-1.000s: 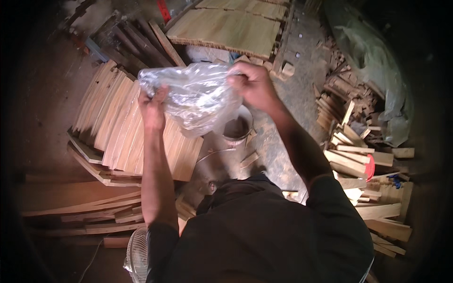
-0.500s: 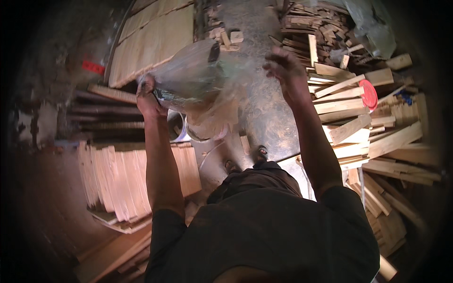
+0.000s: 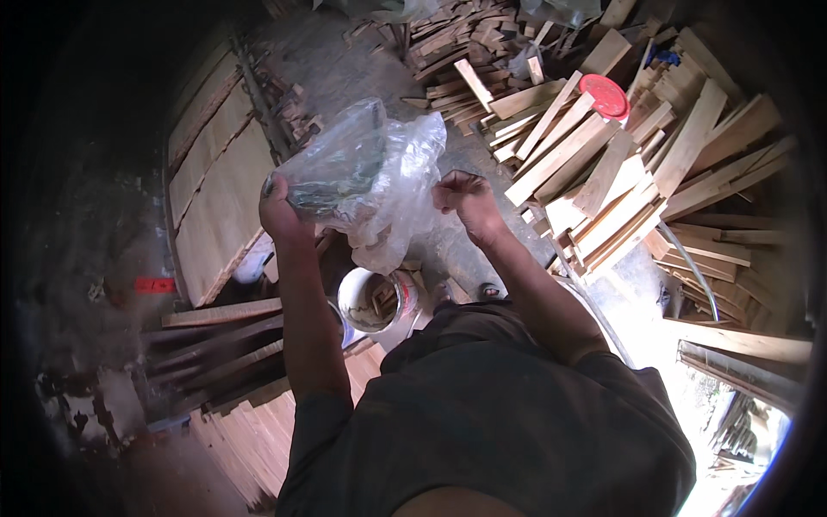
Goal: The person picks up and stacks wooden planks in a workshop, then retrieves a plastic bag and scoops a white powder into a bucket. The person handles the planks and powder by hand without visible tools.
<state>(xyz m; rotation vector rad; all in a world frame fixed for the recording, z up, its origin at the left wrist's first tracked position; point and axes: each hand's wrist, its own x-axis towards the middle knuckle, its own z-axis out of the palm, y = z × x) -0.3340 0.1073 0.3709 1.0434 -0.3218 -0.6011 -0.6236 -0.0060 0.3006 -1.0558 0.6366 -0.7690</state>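
Observation:
A clear, crumpled plastic bag is spread out in front of me above the floor. My left hand is closed on its left edge, the thumb pointing up. Right beside the bag's right edge is my right hand, its fingers curled closed. Whether a bit of the plastic is pinched in them, I cannot tell. Below the bag stands a white bucket with wood scraps inside.
Loose boards lie heaped on the right, with a red round lid among them. At the left is a large panel of joined planks. Stacked boards are at the lower left. Wood offcuts pile up at the far side.
My right hand has come down and inward to the bag's right edge, and its fingers have curled in. The view has turned right. The bucket now shows more fully under the bag.

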